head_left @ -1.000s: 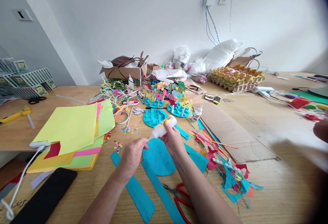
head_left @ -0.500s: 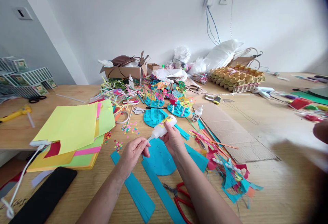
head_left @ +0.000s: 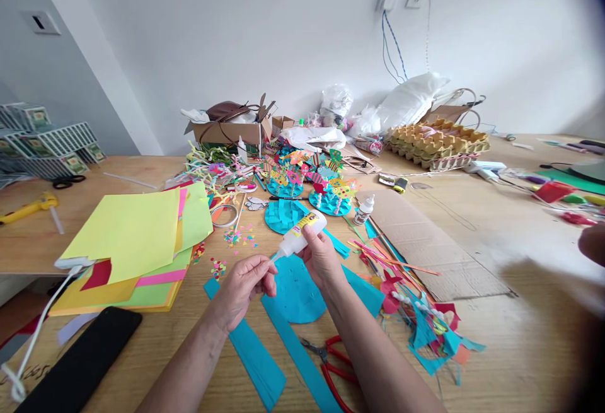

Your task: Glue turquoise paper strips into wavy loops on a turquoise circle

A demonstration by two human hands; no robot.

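Head view: the right grip (head_left: 321, 258) clasps a tilted squeeze bottle (head_left: 297, 238); whether the left grip (head_left: 243, 284), at its nozzle (head_left: 280, 253), pinches it, I can't tell. Beneath them a blue disc (head_left: 297, 296) looks bare; beyond, a strip-covered disc (head_left: 278, 216) and fish-topped discs (head_left: 326, 205) seem further along.

A single head-worn camera supplies the view. It looks from above and behind the left hand (head_left: 248, 284) and right hand (head_left: 321, 258), facing forward and down across the tabletop (head_left: 529, 224) to the wall (head_left: 259, 34). Both hands sit at close range, near frame centre; the wall lies farthest off. Coverage is wide. A dark, blurred area borders the right edge.
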